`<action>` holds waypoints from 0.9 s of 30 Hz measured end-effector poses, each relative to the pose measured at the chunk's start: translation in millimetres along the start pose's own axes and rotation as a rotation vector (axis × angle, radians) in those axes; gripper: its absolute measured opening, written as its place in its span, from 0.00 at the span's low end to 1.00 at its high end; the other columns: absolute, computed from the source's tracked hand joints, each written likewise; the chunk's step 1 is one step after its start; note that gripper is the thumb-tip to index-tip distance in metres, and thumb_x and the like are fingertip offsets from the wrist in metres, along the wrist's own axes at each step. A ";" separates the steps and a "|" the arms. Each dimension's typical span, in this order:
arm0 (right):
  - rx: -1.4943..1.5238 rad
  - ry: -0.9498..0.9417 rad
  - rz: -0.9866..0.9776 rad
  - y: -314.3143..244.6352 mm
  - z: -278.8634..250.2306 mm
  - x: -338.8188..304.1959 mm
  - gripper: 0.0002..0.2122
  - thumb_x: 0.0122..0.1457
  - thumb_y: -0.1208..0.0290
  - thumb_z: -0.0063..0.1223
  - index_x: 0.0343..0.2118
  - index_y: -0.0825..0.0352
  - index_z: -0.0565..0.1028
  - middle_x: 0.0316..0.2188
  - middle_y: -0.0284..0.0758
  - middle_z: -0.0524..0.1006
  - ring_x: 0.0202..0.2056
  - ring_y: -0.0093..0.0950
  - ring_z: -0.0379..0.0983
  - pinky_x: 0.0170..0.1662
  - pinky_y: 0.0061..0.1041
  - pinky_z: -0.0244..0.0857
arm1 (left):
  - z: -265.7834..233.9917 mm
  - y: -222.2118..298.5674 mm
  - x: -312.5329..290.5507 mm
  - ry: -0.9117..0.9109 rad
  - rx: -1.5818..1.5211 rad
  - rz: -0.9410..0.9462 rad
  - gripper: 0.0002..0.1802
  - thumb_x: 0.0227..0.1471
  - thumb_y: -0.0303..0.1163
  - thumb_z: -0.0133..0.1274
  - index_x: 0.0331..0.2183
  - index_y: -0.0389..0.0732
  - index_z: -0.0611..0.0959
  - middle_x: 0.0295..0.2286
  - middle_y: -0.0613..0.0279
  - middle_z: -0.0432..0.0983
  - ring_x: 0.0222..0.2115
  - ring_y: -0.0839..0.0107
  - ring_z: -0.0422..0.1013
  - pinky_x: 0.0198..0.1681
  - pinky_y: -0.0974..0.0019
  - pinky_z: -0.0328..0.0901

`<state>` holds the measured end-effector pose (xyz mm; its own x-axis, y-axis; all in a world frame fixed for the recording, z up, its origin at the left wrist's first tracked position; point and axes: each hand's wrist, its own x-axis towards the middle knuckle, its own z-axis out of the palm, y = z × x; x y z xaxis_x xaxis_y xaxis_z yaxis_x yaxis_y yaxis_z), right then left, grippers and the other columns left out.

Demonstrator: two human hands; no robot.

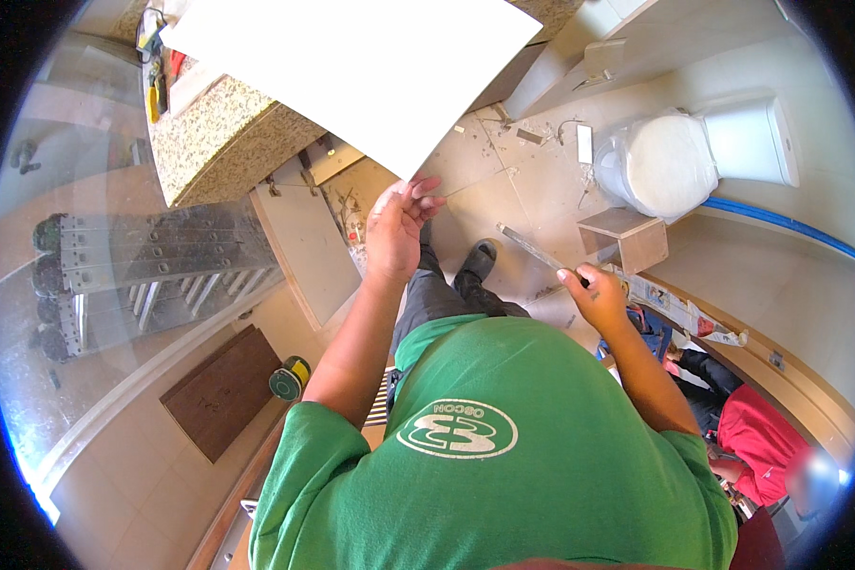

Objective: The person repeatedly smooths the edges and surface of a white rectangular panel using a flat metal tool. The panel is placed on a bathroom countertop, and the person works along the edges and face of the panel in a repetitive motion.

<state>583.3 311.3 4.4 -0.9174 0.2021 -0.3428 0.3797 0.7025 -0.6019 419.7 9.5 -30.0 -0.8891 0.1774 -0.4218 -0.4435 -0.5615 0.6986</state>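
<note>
Your left hand [398, 228], half-open, seemed merely to steady the near corner of the white panel [370, 71] overhanging the far-left table [223, 123], while your right hand [598, 296] was closed around the right end of a slim tool [530, 247], leaving its length clear.

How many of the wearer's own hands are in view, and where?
2: the left hand at the lower corner of the white sheet, and the right hand gripping the slim tool.
</note>
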 end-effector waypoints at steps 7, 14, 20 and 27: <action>-0.044 0.011 0.029 0.6 -0.1 6.4 0.25 0.61 0.52 0.60 0.19 0.70 0.67 0.15 0.48 0.63 0.17 0.39 0.57 0.24 0.38 0.56 | 0.1 -0.1 2.0 -0.018 0.003 0.013 0.19 0.67 0.37 0.48 0.50 0.33 0.80 0.45 0.48 0.82 0.41 0.61 0.78 0.49 0.58 0.69; -0.029 0.019 0.015 4.0 1.3 9.7 0.26 0.61 0.52 0.60 0.19 0.70 0.67 0.14 0.48 0.63 0.17 0.39 0.57 0.24 0.38 0.56 | 6.3 -4.2 1.9 0.037 0.242 0.217 0.15 0.66 0.32 0.53 0.46 0.28 0.81 0.40 0.49 0.84 0.39 0.65 0.79 0.49 0.62 0.71; -0.041 0.012 0.013 5.8 1.2 11.0 0.26 0.61 0.51 0.59 0.19 0.70 0.68 0.14 0.47 0.64 0.17 0.37 0.58 0.24 0.38 0.56 | 9.6 -4.2 -0.5 0.124 0.386 0.268 0.16 0.66 0.34 0.54 0.43 0.28 0.82 0.38 0.50 0.84 0.37 0.67 0.79 0.48 0.66 0.71; -0.044 -0.006 0.048 3.2 -1.1 9.0 0.26 0.61 0.50 0.59 0.20 0.70 0.69 0.14 0.47 0.64 0.17 0.37 0.58 0.24 0.37 0.57 | 0.9 -3.0 2.8 0.100 0.282 0.194 0.15 0.66 0.34 0.53 0.43 0.30 0.83 0.38 0.50 0.84 0.38 0.66 0.79 0.49 0.63 0.70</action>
<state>576.2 316.1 0.2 -0.8974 0.2321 -0.3753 0.4175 0.7217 -0.5521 418.4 12.3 -32.8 -0.9505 0.0016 -0.3108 -0.2939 -0.3295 0.8972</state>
